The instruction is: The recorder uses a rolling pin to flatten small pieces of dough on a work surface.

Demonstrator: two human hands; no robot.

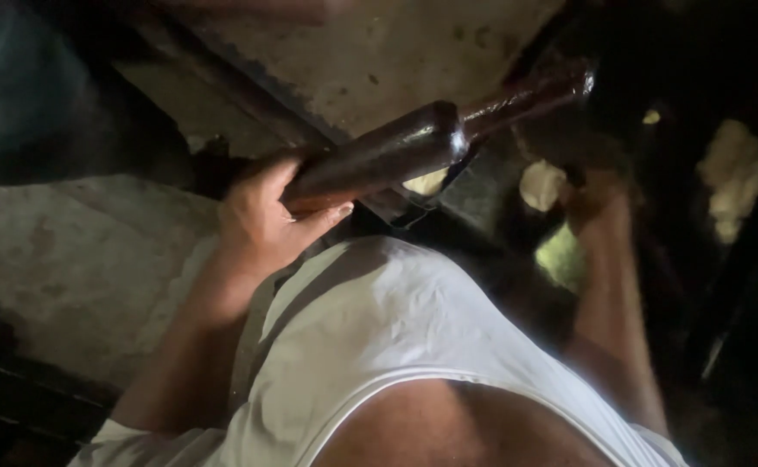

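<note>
Left hand [262, 220] fingers clenched around dark rolling pin [396, 151], frame center; right hand [591, 195] blurred at right by dough lumps [541, 184], its grip unclear.

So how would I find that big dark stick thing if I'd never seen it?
Start at the white vest filling the bottom of the picture, then go up to the left hand just above it. That hand grips the rolling pin. It is long, dark brown and shiny, with a thinner handle, unlike the small pale lumps nearby.
</note>
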